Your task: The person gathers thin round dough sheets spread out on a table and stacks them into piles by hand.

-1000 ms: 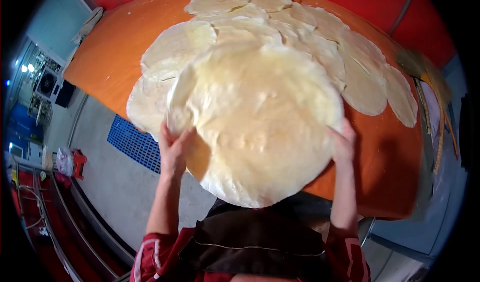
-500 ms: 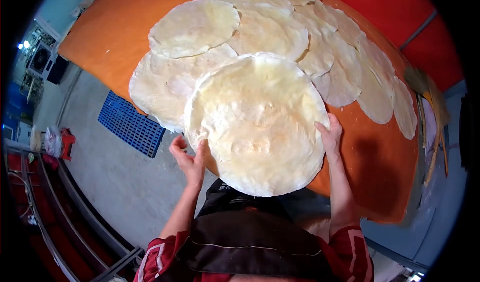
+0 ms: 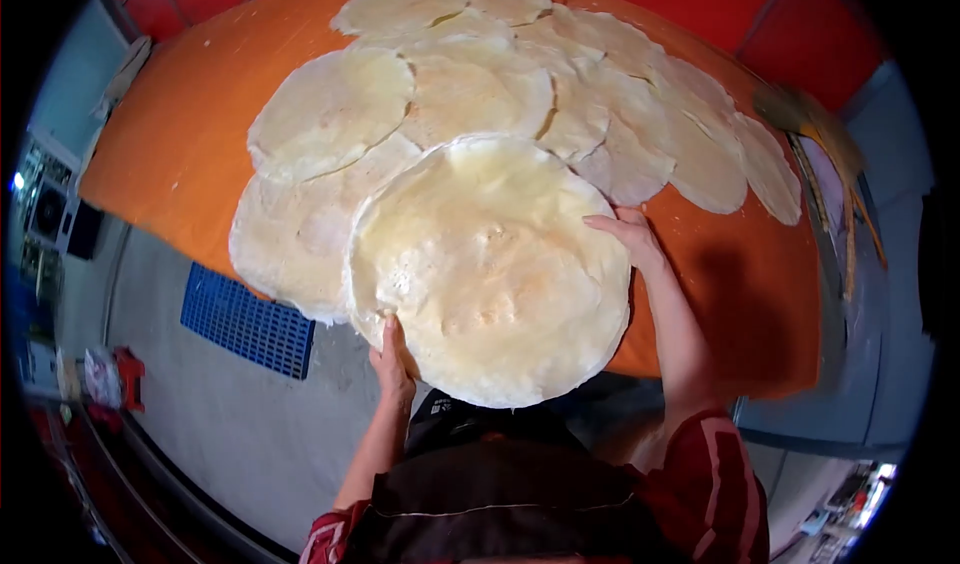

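Observation:
A large round flatbread (image 3: 495, 274), pale with light brown patches and a whitish rim, is held in front of me over the table's near edge. My left hand (image 3: 391, 359) grips its lower left rim, thumb on top and fingers hidden underneath. On the upper right rim, my right hand (image 3: 630, 236) pinches the bread with the thumb on top; its other fingers are partly hidden behind. Just beyond lies another flatbread (image 3: 285, 239), partly covered by the held one.
Several overlapping flatbreads (image 3: 480, 89) spread over the orange-covered table (image 3: 190, 154). A blue plastic pallet (image 3: 245, 319) lies on the floor at left. A broom (image 3: 815, 129) and sticks stand by the right edge. A red stool (image 3: 128, 379) is at far left.
My left hand has closed on the rim, where its fingers were spread before. My right hand has shifted up along the edge. The view has tilted and turned, showing more of the table's far side.

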The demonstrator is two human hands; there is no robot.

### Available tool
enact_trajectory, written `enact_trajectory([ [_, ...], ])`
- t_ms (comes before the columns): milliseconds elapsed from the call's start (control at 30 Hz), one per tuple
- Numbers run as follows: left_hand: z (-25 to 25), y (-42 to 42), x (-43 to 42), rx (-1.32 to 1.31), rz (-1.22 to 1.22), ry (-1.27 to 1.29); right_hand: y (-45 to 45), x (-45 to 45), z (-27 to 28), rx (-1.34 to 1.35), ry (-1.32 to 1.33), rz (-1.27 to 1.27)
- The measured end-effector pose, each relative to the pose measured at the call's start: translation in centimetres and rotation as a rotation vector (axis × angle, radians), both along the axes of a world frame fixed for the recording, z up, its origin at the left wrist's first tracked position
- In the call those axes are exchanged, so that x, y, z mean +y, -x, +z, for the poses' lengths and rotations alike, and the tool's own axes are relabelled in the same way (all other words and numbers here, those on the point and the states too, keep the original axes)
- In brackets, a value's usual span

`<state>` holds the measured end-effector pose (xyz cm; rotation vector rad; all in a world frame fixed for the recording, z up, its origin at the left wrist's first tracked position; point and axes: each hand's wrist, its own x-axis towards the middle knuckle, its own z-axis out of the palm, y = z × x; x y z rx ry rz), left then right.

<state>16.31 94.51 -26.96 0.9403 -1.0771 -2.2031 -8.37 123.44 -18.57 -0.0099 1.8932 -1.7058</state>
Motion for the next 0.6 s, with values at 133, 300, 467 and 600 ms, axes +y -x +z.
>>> enact_trajectory([
  [133, -1.0, -0.8, -0.8, 0.069, -0.256, -0.188, 1.6, 0.2, -1.7, -0.09, -0.014, 0.099],
  [300, 1.8, -2.5, -1.8, 0.05, -0.453, -0.143, -0.6, 1.3, 1.0, -0.104, 0.153, 0.131],
  [467, 1.6, -2.8, -2.5, -0.079, -0.543, 0.022, -1.2, 2.4, -4.1, -0.046, 0.175, -0.036],
  [600, 5.0, -2.5, -1.9, -0.069, -0.455, -0.113, -2.1, 1.8, -2.5, 0.054, 0.078, -0.035],
])
